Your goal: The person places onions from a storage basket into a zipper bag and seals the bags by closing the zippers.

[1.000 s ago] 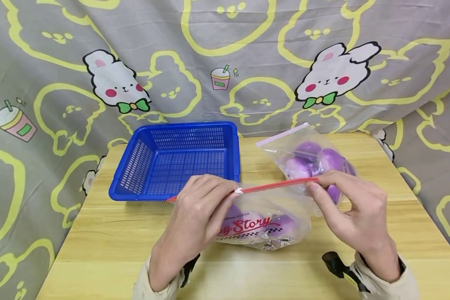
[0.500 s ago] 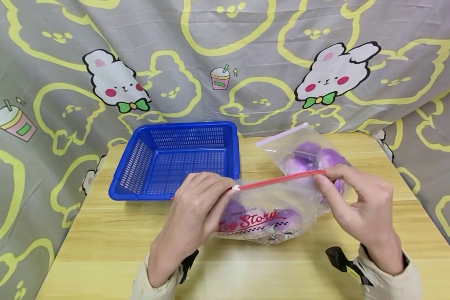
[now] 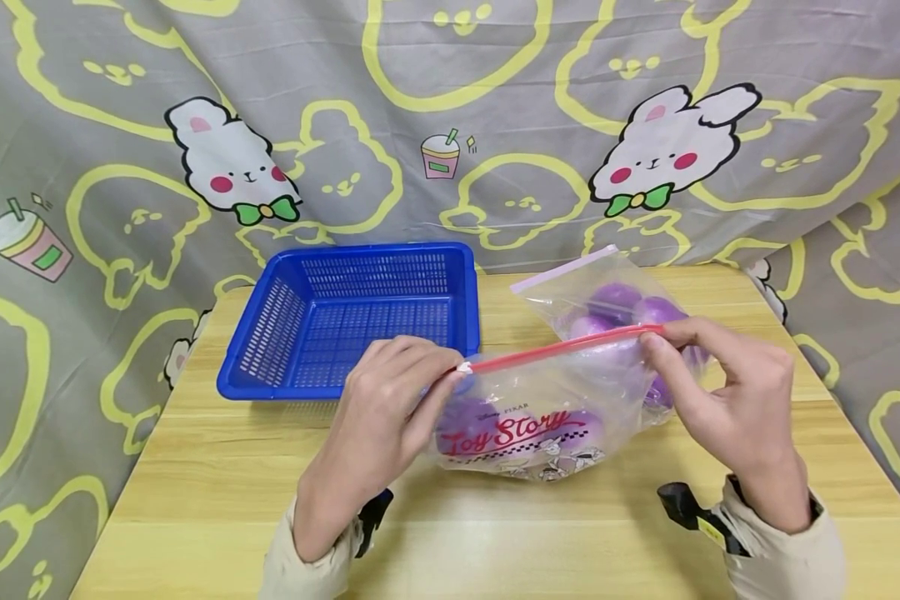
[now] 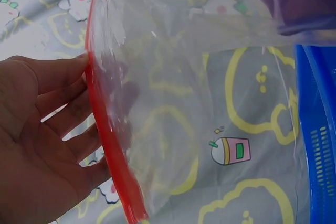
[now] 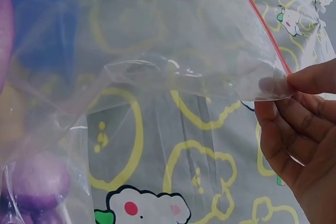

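A clear slider zip bag [image 3: 525,442] printed with "Toy Story" hangs between both hands, with round purple things showing through its lower part. My left hand [image 3: 382,417] pinches its red zip strip [image 3: 562,347] right at the white slider [image 3: 464,367]. At the other end, my right hand [image 3: 735,400] pinches the bag's top corner between thumb and index finger, pulling the strip straight and tilted up to the right. In the left wrist view, the fingers [image 4: 58,74] lie along the red strip. The right wrist view shows the pinched corner [image 5: 275,85].
A blue perforated basket [image 3: 465,325] stands behind the left hand. A second clear bag [image 3: 562,304] with a pale purple zip, holding several round purple-and-white things [image 3: 615,302], lies at the back right, partly covered by the held bag. A patterned curtain [image 3: 510,83] backs the wooden table [image 3: 555,542].
Both hands have lifted slightly, away from me, and the right hand has moved a little to the right. The bag has risen with them, and more of its print shows.
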A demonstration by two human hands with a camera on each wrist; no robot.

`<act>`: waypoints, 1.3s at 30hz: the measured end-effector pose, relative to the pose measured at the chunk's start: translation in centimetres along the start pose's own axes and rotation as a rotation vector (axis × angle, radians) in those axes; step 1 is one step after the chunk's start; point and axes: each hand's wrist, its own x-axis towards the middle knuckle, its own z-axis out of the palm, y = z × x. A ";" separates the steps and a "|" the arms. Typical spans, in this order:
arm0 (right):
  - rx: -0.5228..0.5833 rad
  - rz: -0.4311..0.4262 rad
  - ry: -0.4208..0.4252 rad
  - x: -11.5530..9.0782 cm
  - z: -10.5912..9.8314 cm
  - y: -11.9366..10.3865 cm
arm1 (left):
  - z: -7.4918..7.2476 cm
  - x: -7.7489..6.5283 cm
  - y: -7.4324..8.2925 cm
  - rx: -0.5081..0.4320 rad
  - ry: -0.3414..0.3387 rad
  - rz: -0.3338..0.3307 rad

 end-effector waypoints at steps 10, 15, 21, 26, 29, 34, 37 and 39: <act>-0.021 0.037 -0.001 0.1 -0.5 1.1 | -0.2 -0.1 -0.7 -0.001 -0.028 -0.044; -0.054 0.067 -0.018 0.1 -0.8 1.6 | -0.4 -0.2 -1.3 0.001 -0.025 -0.063; -0.084 0.121 -0.036 0.1 -1.3 2.2 | -0.7 -0.4 -2.0 -0.006 -0.029 -0.091; -0.096 0.155 -0.049 0.0 -1.3 2.6 | -1.0 -0.5 -2.3 -0.014 -0.041 -0.091; -0.096 0.170 -0.037 0.1 -1.4 3.0 | -1.1 -0.5 -2.7 -0.012 -0.039 -0.099; -0.101 0.205 -0.020 0.1 -1.8 3.4 | -1.6 -0.6 -3.0 -0.010 -0.052 -0.140; -0.098 0.237 -0.015 0.1 -2.1 3.8 | -1.9 -0.7 -3.3 -0.015 -0.060 -0.160; -0.097 0.258 -0.012 -0.1 -2.3 4.0 | -2.1 -0.8 -3.4 -0.022 -0.067 -0.172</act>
